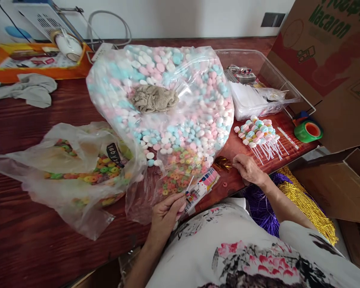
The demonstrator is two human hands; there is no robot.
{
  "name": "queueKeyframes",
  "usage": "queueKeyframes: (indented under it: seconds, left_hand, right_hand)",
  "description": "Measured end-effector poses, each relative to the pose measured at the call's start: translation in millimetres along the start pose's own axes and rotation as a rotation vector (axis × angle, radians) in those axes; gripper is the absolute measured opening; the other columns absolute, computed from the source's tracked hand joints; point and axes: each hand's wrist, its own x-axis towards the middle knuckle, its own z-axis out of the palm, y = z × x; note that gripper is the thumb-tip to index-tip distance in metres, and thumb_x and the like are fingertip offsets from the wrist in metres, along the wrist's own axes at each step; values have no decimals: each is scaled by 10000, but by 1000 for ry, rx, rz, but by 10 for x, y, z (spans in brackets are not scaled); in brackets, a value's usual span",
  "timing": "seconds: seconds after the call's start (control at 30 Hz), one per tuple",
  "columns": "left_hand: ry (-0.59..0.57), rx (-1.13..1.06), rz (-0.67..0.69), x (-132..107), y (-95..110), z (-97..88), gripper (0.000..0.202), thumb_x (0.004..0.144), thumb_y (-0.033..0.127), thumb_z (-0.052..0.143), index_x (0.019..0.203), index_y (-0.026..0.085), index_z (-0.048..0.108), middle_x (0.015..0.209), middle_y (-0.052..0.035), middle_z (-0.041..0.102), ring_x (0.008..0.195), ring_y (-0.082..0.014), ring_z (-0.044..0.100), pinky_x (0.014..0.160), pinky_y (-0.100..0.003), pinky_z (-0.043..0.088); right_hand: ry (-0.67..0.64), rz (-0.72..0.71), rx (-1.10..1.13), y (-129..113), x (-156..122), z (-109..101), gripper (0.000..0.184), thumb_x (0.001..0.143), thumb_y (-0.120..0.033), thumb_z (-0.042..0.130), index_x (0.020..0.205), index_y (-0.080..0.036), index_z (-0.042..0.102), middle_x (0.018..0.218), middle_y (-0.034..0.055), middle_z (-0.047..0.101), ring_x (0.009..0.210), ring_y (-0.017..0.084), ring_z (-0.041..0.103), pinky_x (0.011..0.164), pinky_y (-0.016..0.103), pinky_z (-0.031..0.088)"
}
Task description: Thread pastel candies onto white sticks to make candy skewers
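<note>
My left hand point(167, 211) is closed in a pinch on a thin white stick point(189, 185) at the near table edge, next to a small printed packet point(201, 188). My right hand point(248, 168) rests curled on the table edge beside a gold foil piece point(222, 163); what its fingers hold, if anything, is hidden. A big clear bag of pink, blue and white candies point(168, 96) lies in the middle, with coloured ring candies point(177, 176) at its near end. A pile of finished candy sticks point(259, 134) lies just beyond my right hand.
A second plastic bag with ring candies point(78, 172) lies at left. A clear tray point(255, 88), green tape roll point(308, 131) and cardboard boxes point(333, 60) stand at right. A grey cloth point(30, 90) and orange tray point(36, 60) sit far left. Gold beads point(306, 204) hang below the table.
</note>
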Motion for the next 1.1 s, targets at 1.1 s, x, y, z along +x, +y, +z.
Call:
queueKeyframes:
  seconds: [1.1]
  left_hand:
    - [-37,222,542,-12,-120,-27,166,864,261,639,892,181,782,794,-12,735,700,-146,667,669,-239,536]
  right_hand:
    - [-27,106,-272,-108,-69,148,155,931,-167,498,817,-184,601,801,72,654,758,194,560,718,317,413]
